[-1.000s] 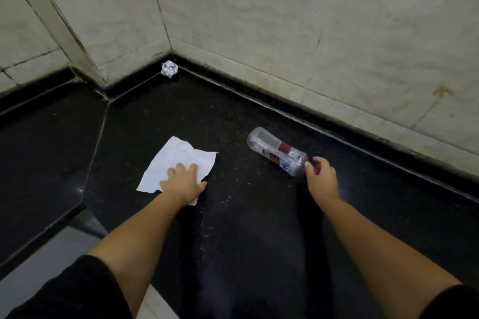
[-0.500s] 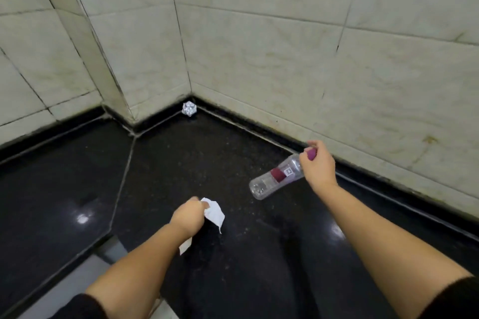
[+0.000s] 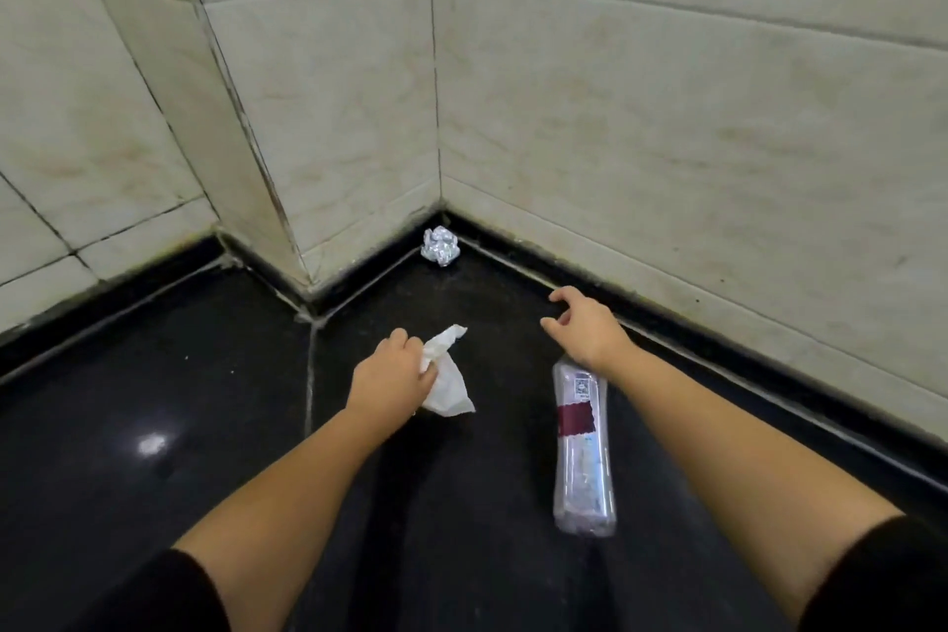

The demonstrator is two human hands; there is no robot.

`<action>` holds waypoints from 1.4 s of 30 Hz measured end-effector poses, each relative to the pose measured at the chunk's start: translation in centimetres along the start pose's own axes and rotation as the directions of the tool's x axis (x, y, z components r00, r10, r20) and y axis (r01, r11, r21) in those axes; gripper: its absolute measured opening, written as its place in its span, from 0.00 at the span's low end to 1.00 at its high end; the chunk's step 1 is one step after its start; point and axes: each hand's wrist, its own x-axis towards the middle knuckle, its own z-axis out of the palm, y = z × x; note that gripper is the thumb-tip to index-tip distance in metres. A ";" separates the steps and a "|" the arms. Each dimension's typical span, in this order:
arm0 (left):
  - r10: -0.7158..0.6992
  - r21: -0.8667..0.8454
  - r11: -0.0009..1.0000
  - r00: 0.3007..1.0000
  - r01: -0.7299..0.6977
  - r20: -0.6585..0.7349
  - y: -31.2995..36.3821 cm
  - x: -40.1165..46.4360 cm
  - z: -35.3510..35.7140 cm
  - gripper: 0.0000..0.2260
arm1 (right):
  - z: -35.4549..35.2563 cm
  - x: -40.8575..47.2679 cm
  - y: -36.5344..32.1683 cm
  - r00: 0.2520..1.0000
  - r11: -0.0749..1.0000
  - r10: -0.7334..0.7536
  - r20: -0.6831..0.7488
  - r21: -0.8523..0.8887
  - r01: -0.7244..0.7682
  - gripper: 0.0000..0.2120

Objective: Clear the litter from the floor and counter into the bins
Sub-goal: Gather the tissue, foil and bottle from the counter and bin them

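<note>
My left hand (image 3: 392,375) is shut on a crumpled white paper (image 3: 446,382), which sticks out to the right of my fist. My right hand (image 3: 585,328) holds a clear plastic bottle (image 3: 582,452) with a dark red label by its neck; the bottle hangs down under my palm toward me. The thumb and forefinger of that hand are spread and point toward the corner. A ball of crumpled silver foil (image 3: 440,246) lies on the black floor in the wall corner, a short way beyond my right fingers.
Pale tiled walls (image 3: 667,118) meet in a corner ahead, with a jutting wall edge (image 3: 256,200) on the left. The glossy black floor (image 3: 179,400) has a raised dark skirting (image 3: 744,364) along the right wall.
Both hands lifted their litter off the floor. The bottle swung from sideways to hanging under my right hand, which now reaches toward the foil ball. The view moved nearer the corner.
</note>
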 end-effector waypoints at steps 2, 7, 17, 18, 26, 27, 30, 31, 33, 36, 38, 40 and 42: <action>0.045 0.060 0.997 0.999 -0.045 0.014 -2.8 3.2 0.7 0.12 | 2.2 3.7 -2.5 0.999 0.997 0.015 0.046 -0.079 -0.012 0.25; 0.126 0.157 0.977 0.984 -0.146 0.127 -6.3 7.5 3.8 0.13 | 6.7 12.3 -7.3 0.981 0.961 0.073 0.178 -0.275 -0.021 0.34; 0.208 0.058 0.974 0.963 -0.221 0.172 -7.7 7.8 7.9 0.15 | 12.2 24.3 -12.0 0.959 0.914 0.237 0.153 -0.371 -0.166 0.45; 0.217 0.058 0.971 0.961 -0.230 0.171 -7.6 7.7 8.0 0.14 | 12.7 24.9 -12.1 0.957 0.909 0.248 0.151 -0.376 -0.177 0.44; 0.198 0.090 0.972 0.961 -0.218 0.191 -7.1 7.7 8.0 0.16 | 11.9 22.6 -12.1 0.966 0.872 0.230 0.121 -0.465 -0.150 0.29; 0.199 0.103 0.970 0.965 -0.219 0.172 -7.0 7.7 8.2 0.16 | 11.4 21.5 -11.9 0.966 0.874 0.220 0.137 -0.467 -0.133 0.28; 0.199 0.126 0.967 0.963 -0.223 0.182 -6.6 7.8 7.1 0.17 | 9.6 17.5 -10.6 0.965 0.887 0.193 0.180 -0.452 -0.093 0.26; 0.175 0.117 0.973 0.967 -0.199 0.187 -6.3 7.8 6.5 0.17 | 8.8 16.1 -10.0 0.965 0.888 0.188 0.183 -0.452 -0.087 0.26; 0.108 0.154 0.977 0.963 -0.149 0.248 -5.8 7.8 6.0 0.17 | 7.1 13.4 -8.5 0.967 0.892 0.175 0.185 -0.447 -0.076 0.26; 0.051 0.198 0.974 0.959 -0.109 0.278 -4.8 7.0 4.9 0.18 | 4.4 9.3 -6.0 0.973 0.906 0.161 0.167 -0.416 -0.079 0.27; 0.058 0.215 0.970 0.964 -0.116 0.258 -3.6 5.7 4.0 0.17 | 2.5 6.4 -4.5 0.978 0.916 0.151 0.146 -0.392 -0.083 0.27; 0.063 0.207 0.972 0.971 -0.112 0.230 -2.0 3.5 3.3 0.15 | 0.8 3.4 -3.2 0.980 0.918 0.145 0.133 -0.388 -0.083 0.29; 0.042 0.197 0.977 0.976 -0.085 0.214 -0.5 0.7 2.7 0.14 | -0.5 0.5 -2.0 0.984 0.920 0.123 0.126 -0.385 -0.066 0.29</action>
